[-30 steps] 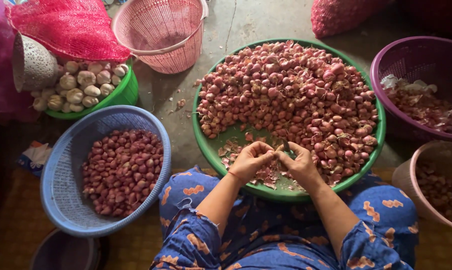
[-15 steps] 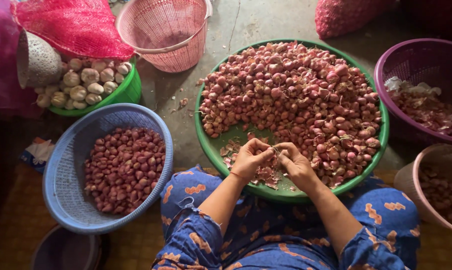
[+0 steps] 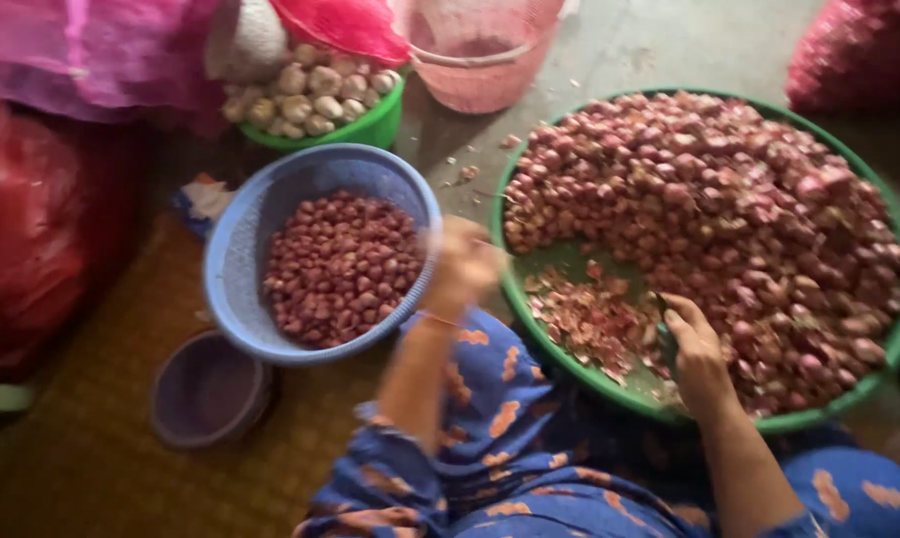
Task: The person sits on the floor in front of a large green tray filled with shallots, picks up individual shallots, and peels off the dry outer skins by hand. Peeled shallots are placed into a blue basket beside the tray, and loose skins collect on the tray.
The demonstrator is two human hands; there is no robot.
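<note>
Head view: our green tray [image 3: 529, 299] of unpeeled shallots [image 3: 709, 209] fills the right; the blue basket [image 3: 233, 269] sits centre-left. Our blurred left hand [image 3: 462, 267] hovers between them, grip unreadable; our right hand [image 3: 697, 351] curls, fingers closed, beside the peelings [image 3: 589, 319].

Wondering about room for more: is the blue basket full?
Partly full: shallots cover the blue basket bottom, its walls showing above them.

The blue basket [image 3: 239, 261] is perforated matt plastic; the green basin [image 3: 609, 384] is smooth plastic. The peeled shallots [image 3: 338, 267] look glossy, the peelings [image 3: 589, 319] papery and dry. The trousers [image 3: 500, 478] are printed cloth, the floor [image 3: 659, 45] rough concrete.
</note>
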